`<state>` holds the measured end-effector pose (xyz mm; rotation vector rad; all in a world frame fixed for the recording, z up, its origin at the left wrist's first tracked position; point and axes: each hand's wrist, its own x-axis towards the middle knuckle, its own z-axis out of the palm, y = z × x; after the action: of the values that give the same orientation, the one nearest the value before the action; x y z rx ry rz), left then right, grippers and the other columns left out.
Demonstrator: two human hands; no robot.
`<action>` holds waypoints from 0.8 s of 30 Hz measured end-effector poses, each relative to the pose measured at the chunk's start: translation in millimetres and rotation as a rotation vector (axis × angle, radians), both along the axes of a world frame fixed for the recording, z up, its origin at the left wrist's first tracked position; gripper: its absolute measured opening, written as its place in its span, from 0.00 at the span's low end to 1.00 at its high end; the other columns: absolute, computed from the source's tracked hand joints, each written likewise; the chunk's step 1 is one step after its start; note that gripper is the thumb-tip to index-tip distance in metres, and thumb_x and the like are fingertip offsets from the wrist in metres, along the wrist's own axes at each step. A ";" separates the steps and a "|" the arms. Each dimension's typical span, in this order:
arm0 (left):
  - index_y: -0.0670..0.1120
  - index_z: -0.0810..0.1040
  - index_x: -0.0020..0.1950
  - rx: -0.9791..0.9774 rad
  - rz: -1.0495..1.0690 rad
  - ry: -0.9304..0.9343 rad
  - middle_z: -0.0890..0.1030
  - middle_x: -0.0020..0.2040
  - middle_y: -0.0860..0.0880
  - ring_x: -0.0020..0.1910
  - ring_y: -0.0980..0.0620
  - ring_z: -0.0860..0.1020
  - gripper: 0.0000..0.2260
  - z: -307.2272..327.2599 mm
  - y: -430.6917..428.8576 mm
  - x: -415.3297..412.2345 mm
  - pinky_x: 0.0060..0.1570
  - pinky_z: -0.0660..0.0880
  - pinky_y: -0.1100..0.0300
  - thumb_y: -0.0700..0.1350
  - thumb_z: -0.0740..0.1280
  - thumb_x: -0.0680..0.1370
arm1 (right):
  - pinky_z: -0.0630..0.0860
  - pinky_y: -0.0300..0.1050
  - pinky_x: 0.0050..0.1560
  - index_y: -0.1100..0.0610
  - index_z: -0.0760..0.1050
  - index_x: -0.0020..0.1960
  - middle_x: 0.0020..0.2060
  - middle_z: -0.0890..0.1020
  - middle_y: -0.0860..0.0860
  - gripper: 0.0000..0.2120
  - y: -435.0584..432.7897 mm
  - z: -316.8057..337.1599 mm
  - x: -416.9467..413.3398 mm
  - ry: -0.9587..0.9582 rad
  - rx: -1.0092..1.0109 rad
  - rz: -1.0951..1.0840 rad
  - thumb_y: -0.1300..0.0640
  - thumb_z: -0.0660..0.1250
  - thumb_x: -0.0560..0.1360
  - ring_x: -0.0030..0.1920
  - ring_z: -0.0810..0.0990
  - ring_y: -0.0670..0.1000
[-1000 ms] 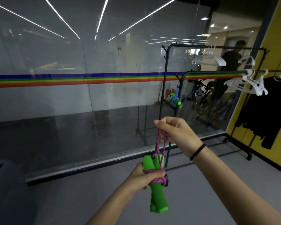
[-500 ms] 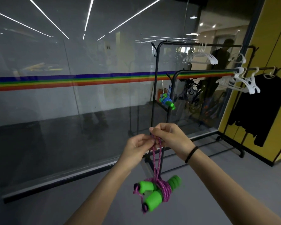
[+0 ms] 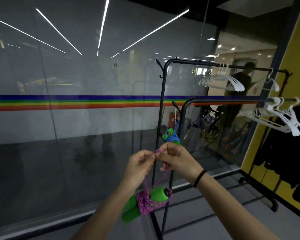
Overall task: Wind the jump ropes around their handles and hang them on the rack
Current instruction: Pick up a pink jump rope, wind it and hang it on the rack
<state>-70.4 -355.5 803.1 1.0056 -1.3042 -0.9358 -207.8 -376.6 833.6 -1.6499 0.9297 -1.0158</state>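
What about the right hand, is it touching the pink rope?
Touching. The head view shows the right hand pinching the top loop of the pink rope.

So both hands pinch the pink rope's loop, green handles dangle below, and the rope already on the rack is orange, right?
Not orange: in the head view the hung rope on the rack is blue. The left hand and right hand do pinch the pink rope, green handles dangling below.

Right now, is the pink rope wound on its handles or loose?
Wound: pink rope coils bind the green handles; only a short loop rises free.
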 end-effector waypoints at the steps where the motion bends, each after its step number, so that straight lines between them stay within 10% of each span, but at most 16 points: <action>1: 0.38 0.77 0.42 -0.001 0.012 0.010 0.69 0.20 0.55 0.21 0.61 0.64 0.06 2.3 -19.1 -1.7 0.22 0.61 0.69 0.35 0.62 0.77 | 0.76 0.44 0.35 0.57 0.72 0.39 0.28 0.73 0.51 0.07 -17.6 3.0 -2.2 0.000 0.003 0.007 0.64 0.66 0.74 0.23 0.74 0.43; 24: 0.43 0.78 0.47 -0.056 -0.237 -0.090 0.73 0.30 0.53 0.22 0.63 0.68 0.04 59.8 -437.9 70.5 0.22 0.62 0.71 0.41 0.64 0.78 | 0.66 0.31 0.24 0.57 0.73 0.37 0.26 0.74 0.47 0.08 -395.7 52.8 68.4 0.036 -0.188 -0.378 0.64 0.66 0.74 0.21 0.69 0.39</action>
<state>0.1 -793.4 862.9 0.8706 -1.5411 -1.0361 -139.4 -772.3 886.4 -1.6858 1.2320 -1.3660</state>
